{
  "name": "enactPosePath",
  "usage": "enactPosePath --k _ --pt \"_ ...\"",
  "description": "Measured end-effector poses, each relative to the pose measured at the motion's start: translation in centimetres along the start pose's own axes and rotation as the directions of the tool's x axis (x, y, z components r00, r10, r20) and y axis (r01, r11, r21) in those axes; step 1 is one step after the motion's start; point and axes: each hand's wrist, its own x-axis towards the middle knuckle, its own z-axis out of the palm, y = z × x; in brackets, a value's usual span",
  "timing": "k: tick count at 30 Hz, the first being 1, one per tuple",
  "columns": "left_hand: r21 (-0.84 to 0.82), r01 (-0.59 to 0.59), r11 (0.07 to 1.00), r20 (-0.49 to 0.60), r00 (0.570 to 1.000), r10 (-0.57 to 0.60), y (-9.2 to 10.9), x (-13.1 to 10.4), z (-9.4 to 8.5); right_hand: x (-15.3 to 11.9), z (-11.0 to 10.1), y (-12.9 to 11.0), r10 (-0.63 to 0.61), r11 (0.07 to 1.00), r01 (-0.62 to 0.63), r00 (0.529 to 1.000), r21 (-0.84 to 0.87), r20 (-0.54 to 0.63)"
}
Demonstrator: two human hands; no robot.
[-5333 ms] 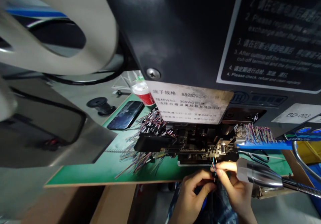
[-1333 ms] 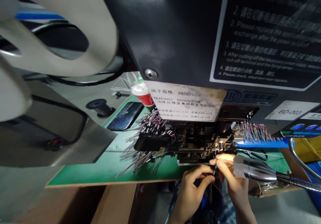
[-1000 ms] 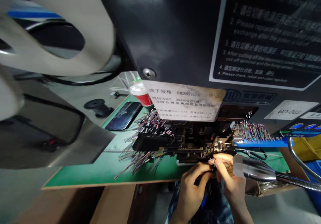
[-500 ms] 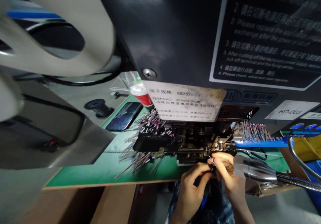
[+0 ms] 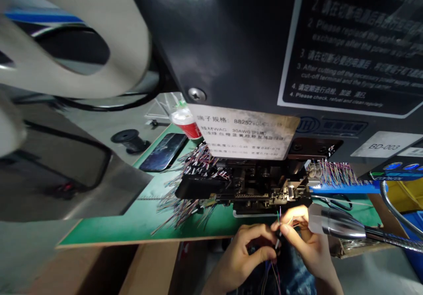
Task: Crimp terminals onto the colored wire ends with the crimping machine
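Note:
Thin coloured wires point(image 5: 278, 215) stick up between my two hands, just in front of the dark machine's metal working head point(image 5: 287, 193). My left hand point(image 5: 253, 251) is closed around the lower part of the bundle, by a small dark and white piece point(image 5: 277, 242); more wire hangs below it over my lap. With thumb and forefinger pinched, my right hand point(image 5: 299, 233) holds the upper wires under the bright lamp. Both hands are close together at the table's front edge.
Wire bundles point(image 5: 191, 209) lie on the green table point(image 5: 115, 231), left of the machine. Beyond them are a phone point(image 5: 163, 152) and a red-and-white cup point(image 5: 187, 123). A metal lamp point(image 5: 343, 224) stands right of my right hand; scissors point(image 5: 340, 202) and a blue tray point(image 5: 343, 190) lie behind.
Both hands have drawn back from the machine head toward my body. The wire tips now stand up more visibly, and the white piece and hanging wires show between and below my hands.

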Motion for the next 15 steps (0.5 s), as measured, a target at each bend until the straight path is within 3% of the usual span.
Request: enactPosePath --k 3,8,15 --pt "-0.036 -0.002 0.999 0.008 1.000 0.003 0.2 0.3 0.5 0.0 0.8 0.0 0.033 0.999 -0.027 0.991 0.047 -0.129" --pt "-0.020 -0.073 0.997 -0.076 0.995 0.072 0.0 0.7 1.8 0.5 1.3 0.3 0.147 0.982 -0.123 0.975 0.146 -0.164" --pt "0.064 -0.136 0.989 -0.179 0.973 0.146 -0.4 0.9 2.3 0.7 1.5 0.7 0.166 0.985 -0.152 0.961 0.077 -0.222"
